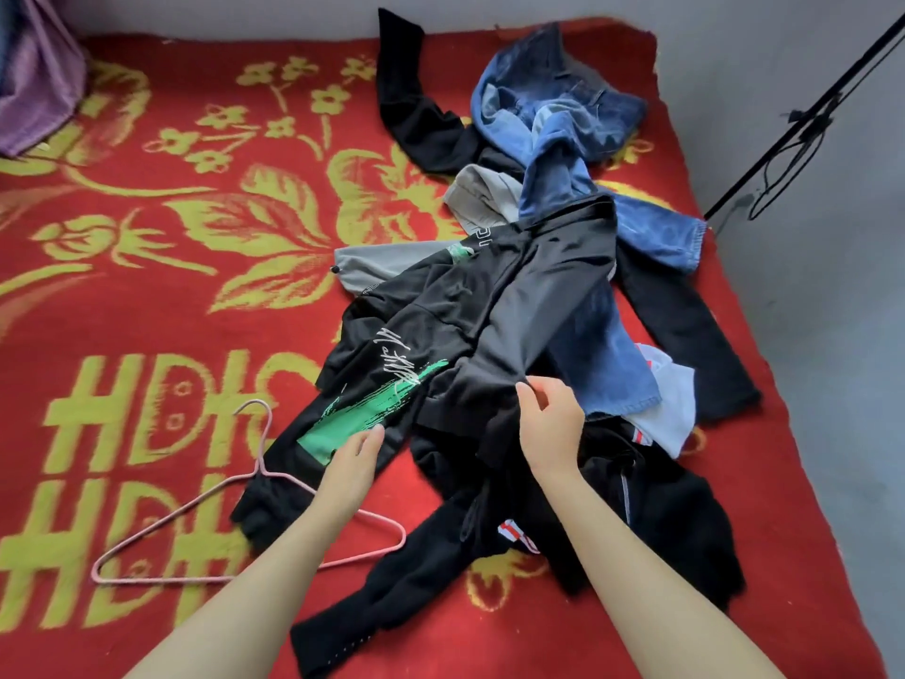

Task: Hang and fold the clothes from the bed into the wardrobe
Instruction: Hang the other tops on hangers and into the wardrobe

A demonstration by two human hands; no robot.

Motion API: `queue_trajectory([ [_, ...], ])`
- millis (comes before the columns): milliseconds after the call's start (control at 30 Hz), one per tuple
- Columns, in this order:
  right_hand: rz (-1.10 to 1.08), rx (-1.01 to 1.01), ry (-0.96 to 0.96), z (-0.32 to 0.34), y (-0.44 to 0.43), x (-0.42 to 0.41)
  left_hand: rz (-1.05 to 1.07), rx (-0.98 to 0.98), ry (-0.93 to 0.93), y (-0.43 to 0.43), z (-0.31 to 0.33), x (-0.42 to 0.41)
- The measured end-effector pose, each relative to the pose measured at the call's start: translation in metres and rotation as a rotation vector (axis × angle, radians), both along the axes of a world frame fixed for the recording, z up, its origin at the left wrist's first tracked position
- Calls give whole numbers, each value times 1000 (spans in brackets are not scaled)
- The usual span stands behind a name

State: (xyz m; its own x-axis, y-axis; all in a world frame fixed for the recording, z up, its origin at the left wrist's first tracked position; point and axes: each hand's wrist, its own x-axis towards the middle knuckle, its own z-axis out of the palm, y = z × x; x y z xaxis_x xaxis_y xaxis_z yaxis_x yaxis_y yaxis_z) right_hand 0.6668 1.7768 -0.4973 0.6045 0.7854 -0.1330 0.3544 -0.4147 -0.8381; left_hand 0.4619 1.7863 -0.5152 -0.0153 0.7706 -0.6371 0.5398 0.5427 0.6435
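Snagging looked likely: right hand (pixel 551 419) pinched the black green-printed jacket (pixel 489 325), open left hand (pixel 355 450) touched it, pink wire hanger (pixel 260 470) pinned beneath.

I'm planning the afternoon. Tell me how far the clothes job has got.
Done: nothing visibly hung or folded. In hand: the right hand pinches the black printed top, the left hand touches its sleeve, and the pink hanger lies bare on the bed. Left: jeans, a grey garment and other black clothes, all heaped there.
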Motion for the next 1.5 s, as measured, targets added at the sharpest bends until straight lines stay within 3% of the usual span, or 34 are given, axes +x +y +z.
queue_trajectory([
  [100, 160, 241, -66, 48, -15, -30, 168, -41, -235, 2, 27, 16],
  [167, 254, 353, -122, 71, -29, -54, 169, 29, -302, 1, 46, 9],
  [267, 303, 338, -169, 89, -45, -93, 62, 138, -322, -3, 67, -25],
  [433, 199, 276, -203, 132, -52, -162, -149, 181, -321, -13, 93, -111],
  [567, 231, 358, -203, 192, -45, -260, -486, 328, -372, -23, 126, -200],
  [700, 291, 427, -130, 241, -33, -343, -496, 530, -376, -12, 162, -267],
  [800, 289, 439, -63, 266, -30, -376, -526, 549, -448, -5, 188, -306],
  [1000, 291, 533, 7, 304, -31, -413, -336, 698, -551, -3, 228, -352],
  [1233, 248, 742, 194, 383, -17, -432, -265, 1101, -388, 37, 339, -392],
  [1367, 308, 630, 286, 381, -9, -427, -106, 1210, -311, 50, 387, -401],
  [1500, 336, 385, 101, 302, -12, -432, -56, 1253, -199, 54, 412, -398],
])
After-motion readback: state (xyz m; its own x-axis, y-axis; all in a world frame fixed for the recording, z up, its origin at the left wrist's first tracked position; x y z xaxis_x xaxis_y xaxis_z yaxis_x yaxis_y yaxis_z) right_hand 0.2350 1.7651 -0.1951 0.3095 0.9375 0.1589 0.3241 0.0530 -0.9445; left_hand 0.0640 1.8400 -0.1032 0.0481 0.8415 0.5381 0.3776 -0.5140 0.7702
